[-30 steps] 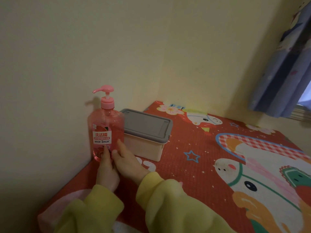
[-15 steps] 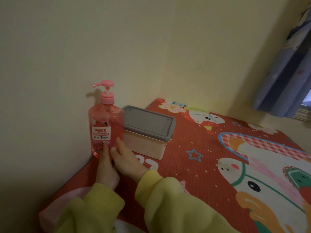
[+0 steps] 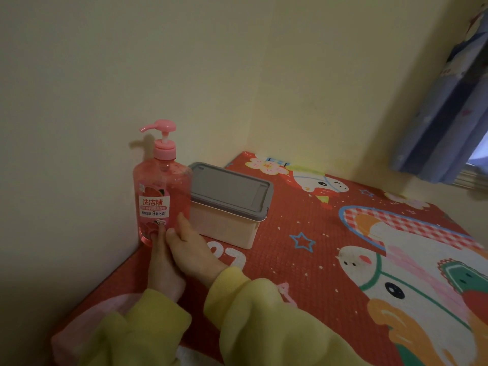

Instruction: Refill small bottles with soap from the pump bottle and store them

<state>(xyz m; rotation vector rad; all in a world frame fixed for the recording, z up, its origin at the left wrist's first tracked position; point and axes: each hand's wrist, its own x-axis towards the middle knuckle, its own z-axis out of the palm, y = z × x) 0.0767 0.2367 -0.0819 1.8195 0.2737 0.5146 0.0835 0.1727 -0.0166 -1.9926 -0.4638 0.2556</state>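
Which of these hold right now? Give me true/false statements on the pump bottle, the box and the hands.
1. The pump bottle stands upright beside the wall. True.
2. The box is open. False: its grey lid sits on it.
3. The left hand and right hand both touch the bottle low down. True.
4. One hand presses the pump head. False: nothing touches it; both hands are near the bottle's base.
5. A small bottle stands on the mat in front of the box. False: no small bottle is in view.
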